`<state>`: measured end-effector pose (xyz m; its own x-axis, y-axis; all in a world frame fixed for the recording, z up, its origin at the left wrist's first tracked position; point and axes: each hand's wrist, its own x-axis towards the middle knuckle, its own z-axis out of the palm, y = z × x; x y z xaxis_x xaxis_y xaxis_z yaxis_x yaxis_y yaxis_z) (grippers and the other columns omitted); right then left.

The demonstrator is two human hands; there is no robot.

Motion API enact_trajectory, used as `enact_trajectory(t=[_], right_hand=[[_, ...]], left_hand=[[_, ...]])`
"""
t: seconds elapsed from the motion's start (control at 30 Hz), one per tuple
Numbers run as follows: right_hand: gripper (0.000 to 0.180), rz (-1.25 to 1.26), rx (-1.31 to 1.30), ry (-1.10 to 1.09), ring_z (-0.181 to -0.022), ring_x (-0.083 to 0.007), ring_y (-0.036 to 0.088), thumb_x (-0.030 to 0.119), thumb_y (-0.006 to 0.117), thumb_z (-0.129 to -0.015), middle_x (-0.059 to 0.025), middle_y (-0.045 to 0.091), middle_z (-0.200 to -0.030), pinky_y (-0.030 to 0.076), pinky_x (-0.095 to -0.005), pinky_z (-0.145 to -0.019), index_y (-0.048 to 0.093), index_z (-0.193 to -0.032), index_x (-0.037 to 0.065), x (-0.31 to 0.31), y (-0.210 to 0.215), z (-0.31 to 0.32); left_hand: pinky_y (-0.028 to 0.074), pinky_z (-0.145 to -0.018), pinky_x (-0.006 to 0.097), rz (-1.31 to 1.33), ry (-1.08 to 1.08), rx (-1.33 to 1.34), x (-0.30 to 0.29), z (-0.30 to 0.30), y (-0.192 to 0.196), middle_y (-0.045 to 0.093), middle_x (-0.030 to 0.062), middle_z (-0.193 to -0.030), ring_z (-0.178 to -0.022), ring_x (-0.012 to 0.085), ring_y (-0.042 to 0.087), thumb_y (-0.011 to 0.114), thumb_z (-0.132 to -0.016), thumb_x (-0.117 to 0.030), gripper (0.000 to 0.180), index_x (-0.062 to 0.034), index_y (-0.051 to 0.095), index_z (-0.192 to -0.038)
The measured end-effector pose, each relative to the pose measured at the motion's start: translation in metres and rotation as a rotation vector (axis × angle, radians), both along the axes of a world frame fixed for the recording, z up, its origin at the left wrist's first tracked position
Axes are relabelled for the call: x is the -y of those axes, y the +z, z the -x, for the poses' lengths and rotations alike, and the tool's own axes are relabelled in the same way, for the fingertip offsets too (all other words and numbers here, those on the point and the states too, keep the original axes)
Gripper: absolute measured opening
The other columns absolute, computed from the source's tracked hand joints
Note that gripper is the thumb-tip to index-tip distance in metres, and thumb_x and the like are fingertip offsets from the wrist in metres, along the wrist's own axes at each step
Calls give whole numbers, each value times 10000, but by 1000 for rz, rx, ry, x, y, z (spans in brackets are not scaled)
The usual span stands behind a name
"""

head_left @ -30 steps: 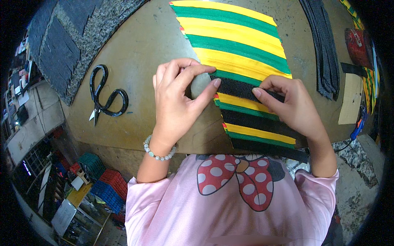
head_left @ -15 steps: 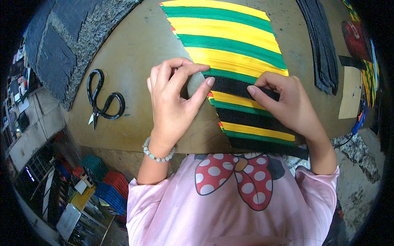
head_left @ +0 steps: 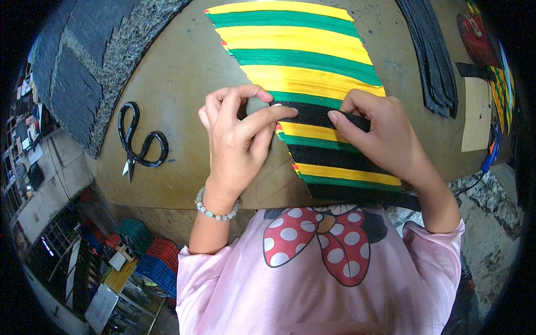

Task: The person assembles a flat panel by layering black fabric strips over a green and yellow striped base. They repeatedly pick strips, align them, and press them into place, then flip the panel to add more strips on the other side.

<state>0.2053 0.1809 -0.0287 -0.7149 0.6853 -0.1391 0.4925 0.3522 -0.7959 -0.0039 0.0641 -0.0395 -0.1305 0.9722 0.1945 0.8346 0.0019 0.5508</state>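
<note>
Your worktop (head_left: 184, 72) is a tan, rounded board, with grey textured mat pieces (head_left: 72, 72) at its upper left and black scissors (head_left: 139, 142) to the left. Crates and clutter fill the floor below left. Since the earlier frame, the scene sits larger in view and your left thumb has moved further over the black strip (head_left: 312, 114). The striped sheet (head_left: 304, 72), banded yellow, green and black, lies centre-right on the worktop. Your left hand (head_left: 237, 139) grip pinches the strip's left end; your right hand (head_left: 379, 137) grip presses it flat with closed fingers.
</note>
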Motion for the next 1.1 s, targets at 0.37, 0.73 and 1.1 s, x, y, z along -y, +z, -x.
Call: enact_trajectory(t=[0.37,0.73,1.1], right_hand=[[245,-9,20,4,-484,-120,472,188,704,-898,-83,566,-593,350,-303,-458,607,-781,-5,0,0,0],[220,27,59,23,-670,-370,657,204,693,-854,-192,655,-722,500,-439,-604,626,-795,3,-2,3,1],[212,57,32,39,-715,-383,668,171,691,-845,-227,666,-759,514,-444,-648,647,-787,-28,-7,7,4]], left_hand=[[336,-898,375,16,10,-14,0,-2,1,601,-26,-1048,-989,236,471,732,-736,-76,271,-258,791,-929],[366,-887,396,-64,-93,-181,0,-5,4,637,-22,-1030,-982,248,523,709,-750,-69,293,-214,758,-1000],[451,-876,407,58,-158,-293,-1,-16,27,632,74,-1094,-1038,283,573,652,-765,-46,323,-83,710,-1081]])
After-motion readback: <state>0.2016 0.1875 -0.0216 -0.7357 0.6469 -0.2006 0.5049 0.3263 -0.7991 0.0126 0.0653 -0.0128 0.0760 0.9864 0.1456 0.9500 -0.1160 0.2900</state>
